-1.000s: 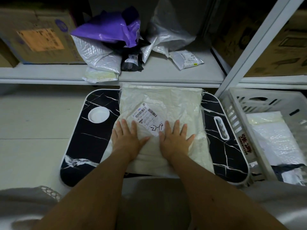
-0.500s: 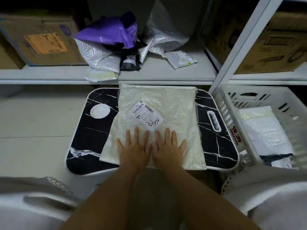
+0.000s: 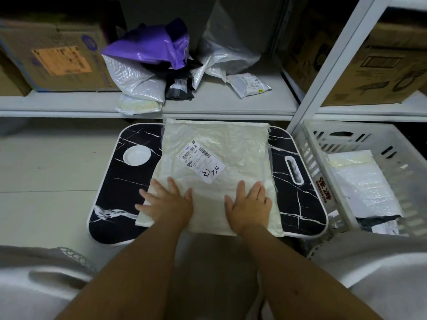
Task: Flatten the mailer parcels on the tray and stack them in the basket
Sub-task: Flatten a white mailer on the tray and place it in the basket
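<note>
My left hand (image 3: 167,204) and right hand (image 3: 250,204) press flat, fingers straight, gripping nothing, on the mailer (image 3: 215,179) lying on the tray (image 3: 111,181). It is slick, crinkled cream plastic, and its near edge overhangs the glossy marble-look top — push unevenly and it may slide off, short of the slotted white basket (image 3: 307,155).

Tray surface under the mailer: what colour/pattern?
The tray is black with white marble-like veins and a white rim, seen in the head view, the only one.
</note>
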`<act>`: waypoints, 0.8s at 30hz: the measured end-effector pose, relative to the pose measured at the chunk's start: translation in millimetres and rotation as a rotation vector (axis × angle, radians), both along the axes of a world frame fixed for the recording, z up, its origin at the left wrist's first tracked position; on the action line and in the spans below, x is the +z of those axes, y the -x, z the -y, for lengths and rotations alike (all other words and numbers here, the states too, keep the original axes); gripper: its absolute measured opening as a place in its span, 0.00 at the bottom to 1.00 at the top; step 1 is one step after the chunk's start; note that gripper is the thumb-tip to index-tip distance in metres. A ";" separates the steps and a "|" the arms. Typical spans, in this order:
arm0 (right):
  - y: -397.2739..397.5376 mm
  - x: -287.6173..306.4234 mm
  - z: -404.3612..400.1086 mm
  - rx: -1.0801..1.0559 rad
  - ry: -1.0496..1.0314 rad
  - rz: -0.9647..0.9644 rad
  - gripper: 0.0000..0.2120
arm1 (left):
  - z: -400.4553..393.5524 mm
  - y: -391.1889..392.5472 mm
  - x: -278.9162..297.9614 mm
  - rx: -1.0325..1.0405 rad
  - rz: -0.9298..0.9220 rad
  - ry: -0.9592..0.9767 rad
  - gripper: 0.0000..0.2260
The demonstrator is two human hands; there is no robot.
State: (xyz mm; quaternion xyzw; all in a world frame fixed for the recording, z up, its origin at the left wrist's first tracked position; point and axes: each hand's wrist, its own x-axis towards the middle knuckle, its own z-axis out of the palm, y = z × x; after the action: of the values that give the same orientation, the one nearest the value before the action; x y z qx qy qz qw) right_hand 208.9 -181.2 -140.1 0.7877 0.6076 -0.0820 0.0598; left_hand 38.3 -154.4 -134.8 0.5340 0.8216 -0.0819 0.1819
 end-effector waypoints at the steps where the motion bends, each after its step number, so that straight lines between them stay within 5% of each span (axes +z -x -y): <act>1: -5.5 2.1 -1.4 -0.007 0.003 0.026 0.32 | -2.5 6.4 1.8 0.044 0.008 0.014 0.33; 7: -19.6 23.0 -21.1 -0.173 -0.107 0.003 0.19 | -19.1 32.4 25.7 0.109 -0.020 -0.087 0.26; 12: -29.1 43.5 -27.5 -0.534 -0.041 -0.258 0.25 | -25.1 33.7 40.6 0.175 0.200 -0.152 0.20; 24: -6.9 70.5 -19.5 -0.223 -0.017 -0.074 0.17 | -12.3 -1.1 66.6 -0.100 -0.043 -0.111 0.15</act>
State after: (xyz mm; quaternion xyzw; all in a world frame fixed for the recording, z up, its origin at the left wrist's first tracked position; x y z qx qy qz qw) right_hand 215.8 -161.8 -69.6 0.8473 0.5187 -0.1119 0.0210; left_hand 39.4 -142.1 -68.2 0.5818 0.8009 -0.0563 0.1301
